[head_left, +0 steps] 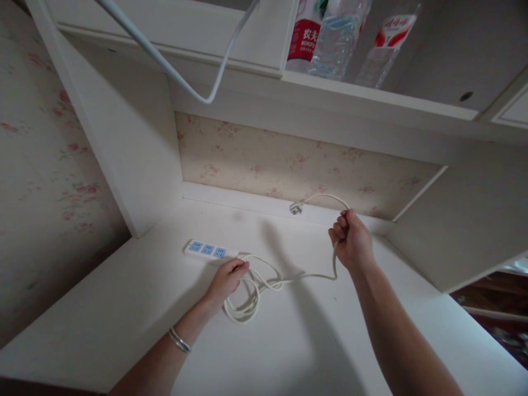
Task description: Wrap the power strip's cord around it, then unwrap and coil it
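A white power strip (208,250) with blue socket faces lies on the white desk top (264,352), left of centre. Its cream power cord (243,318) is gathered in loose loops beside it. My left hand (226,281) is closed round part of these loops, close to the strip's cord end. Further right and raised above the desk, my right hand (350,237) grips the same cord nearer its plug end. From that fist the cord arches left, and the plug (296,208) dangles in front of the back ledge with its prongs showing.
Overhead, a shelf (379,98) holds several plastic bottles (336,38). A pale bent tube (206,99) hangs down at the upper left. Side panels (136,148) and a floral back wall (264,159) enclose the desk.
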`<control>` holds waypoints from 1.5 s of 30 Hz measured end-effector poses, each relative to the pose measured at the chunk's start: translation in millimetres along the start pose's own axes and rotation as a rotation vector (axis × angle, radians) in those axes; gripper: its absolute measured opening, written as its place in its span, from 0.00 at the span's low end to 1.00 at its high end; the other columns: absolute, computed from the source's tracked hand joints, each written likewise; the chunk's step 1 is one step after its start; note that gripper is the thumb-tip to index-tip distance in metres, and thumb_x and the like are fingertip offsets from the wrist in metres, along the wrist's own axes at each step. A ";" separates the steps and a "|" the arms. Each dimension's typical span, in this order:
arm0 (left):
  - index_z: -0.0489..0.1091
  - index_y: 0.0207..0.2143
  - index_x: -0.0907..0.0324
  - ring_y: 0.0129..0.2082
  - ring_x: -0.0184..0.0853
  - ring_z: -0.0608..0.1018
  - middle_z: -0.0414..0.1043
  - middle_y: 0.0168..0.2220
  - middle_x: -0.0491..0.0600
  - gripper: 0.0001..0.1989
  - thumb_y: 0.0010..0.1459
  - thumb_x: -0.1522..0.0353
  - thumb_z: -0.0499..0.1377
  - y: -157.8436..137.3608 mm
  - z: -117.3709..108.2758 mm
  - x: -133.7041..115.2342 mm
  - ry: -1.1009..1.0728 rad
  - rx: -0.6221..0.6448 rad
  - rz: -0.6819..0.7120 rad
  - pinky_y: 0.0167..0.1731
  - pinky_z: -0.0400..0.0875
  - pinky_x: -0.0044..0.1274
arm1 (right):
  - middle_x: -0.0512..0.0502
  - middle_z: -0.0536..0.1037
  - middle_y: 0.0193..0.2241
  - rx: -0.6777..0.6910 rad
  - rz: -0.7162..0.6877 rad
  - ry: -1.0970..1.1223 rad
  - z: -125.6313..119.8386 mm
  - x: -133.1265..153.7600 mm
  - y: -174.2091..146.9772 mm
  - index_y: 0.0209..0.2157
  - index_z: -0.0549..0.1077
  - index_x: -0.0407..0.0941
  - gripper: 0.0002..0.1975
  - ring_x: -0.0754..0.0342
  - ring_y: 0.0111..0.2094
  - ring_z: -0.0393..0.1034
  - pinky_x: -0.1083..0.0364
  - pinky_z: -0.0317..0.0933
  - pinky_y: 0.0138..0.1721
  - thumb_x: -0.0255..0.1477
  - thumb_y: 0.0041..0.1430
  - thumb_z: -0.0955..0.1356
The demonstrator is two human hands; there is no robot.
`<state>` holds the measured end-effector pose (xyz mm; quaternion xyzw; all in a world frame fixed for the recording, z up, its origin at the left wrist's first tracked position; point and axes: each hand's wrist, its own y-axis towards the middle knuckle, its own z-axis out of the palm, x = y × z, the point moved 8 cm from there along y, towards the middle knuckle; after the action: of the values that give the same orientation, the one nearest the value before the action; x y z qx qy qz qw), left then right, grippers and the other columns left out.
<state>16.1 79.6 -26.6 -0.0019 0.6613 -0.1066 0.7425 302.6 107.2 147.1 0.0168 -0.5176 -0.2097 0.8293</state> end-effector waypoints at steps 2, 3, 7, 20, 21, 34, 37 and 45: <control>0.65 0.26 0.61 0.14 0.20 0.52 0.48 0.16 0.36 0.17 0.49 0.55 0.61 0.7 -2.6 -1.8 -0.023 -0.013 0.010 0.13 0.43 0.16 | 0.60 0.55 0.17 -0.097 -0.033 -0.021 -28.1 -3.3 9.8 0.27 0.63 0.44 0.14 0.66 0.14 0.44 0.64 0.42 0.13 0.38 0.55 0.69; 0.65 0.26 0.61 0.14 0.20 0.52 0.48 0.16 0.36 0.17 0.49 0.55 0.61 1.0 -4.1 -3.2 -0.035 -0.021 0.020 0.13 0.43 0.16 | 0.61 0.54 0.16 -0.138 -0.054 -0.044 -41.3 -5.9 13.1 0.26 0.63 0.44 0.14 0.66 0.14 0.43 0.64 0.42 0.12 0.38 0.55 0.69; 0.66 0.27 0.61 0.14 0.21 0.52 0.49 0.16 0.36 0.17 0.48 0.56 0.62 1.8 -9.6 -8.7 -0.070 -0.064 0.054 0.13 0.43 0.16 | 0.63 0.50 0.14 -0.250 -0.090 -0.095 -88.0 -22.5 20.7 0.24 0.60 0.45 0.16 0.66 0.12 0.40 0.64 0.40 0.11 0.38 0.55 0.68; 0.72 0.30 0.61 0.21 0.27 0.67 0.65 0.21 0.42 0.18 0.50 0.54 0.59 3.7 -24.0 -16.9 -0.042 -0.218 0.176 0.21 0.60 0.18 | 0.59 0.63 0.18 -0.514 0.129 -0.287 -191.6 -79.7 8.6 0.27 0.61 0.45 0.12 0.64 0.14 0.56 0.63 0.56 0.16 0.39 0.55 0.65; 0.73 0.32 0.60 0.26 0.29 0.71 0.69 0.25 0.44 0.18 0.50 0.55 0.59 4.0 -27.2 -18.7 -0.034 -0.245 0.196 0.25 0.63 0.19 | 0.58 0.64 0.18 -0.529 0.150 -0.328 -197.2 -83.8 5.8 0.27 0.62 0.45 0.12 0.63 0.15 0.59 0.62 0.58 0.17 0.39 0.54 0.65; 0.62 0.51 0.60 0.25 0.27 0.69 0.75 0.43 0.55 0.24 0.57 0.56 0.53 11.9 -39.3 -81.2 0.073 -0.196 0.353 0.23 0.64 0.20 | 0.46 0.68 0.11 -0.605 0.482 -0.971 -257.4 -94.5 -13.5 0.22 0.72 0.43 0.14 0.51 0.15 0.63 0.54 0.56 0.18 0.39 0.49 0.66; 0.61 0.53 0.59 0.14 0.22 0.62 0.75 0.40 0.53 0.25 0.57 0.54 0.53 17.9 -45.0 -101.4 0.115 -0.204 0.375 0.12 0.54 0.17 | 0.45 0.66 0.09 -0.651 0.471 -1.101 -274.4 -80.8 -16.3 0.23 0.73 0.43 0.16 0.49 0.16 0.64 0.53 0.56 0.20 0.39 0.53 0.63; 0.64 0.52 0.59 0.13 0.23 0.56 0.75 0.35 0.49 0.22 0.60 0.57 0.49 14.8 -62.7 -151.7 0.367 -0.356 0.534 0.12 0.52 0.17 | 0.45 0.64 0.08 -0.698 0.432 -1.145 -298.7 -72.6 -16.6 0.20 0.72 0.42 0.16 0.48 0.16 0.64 0.52 0.55 0.21 0.38 0.54 0.63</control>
<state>-58.7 127.2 112.3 0.0606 0.7690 0.2091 0.6011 528.3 62.0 -57.2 -0.4664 -0.7671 -0.1698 0.4065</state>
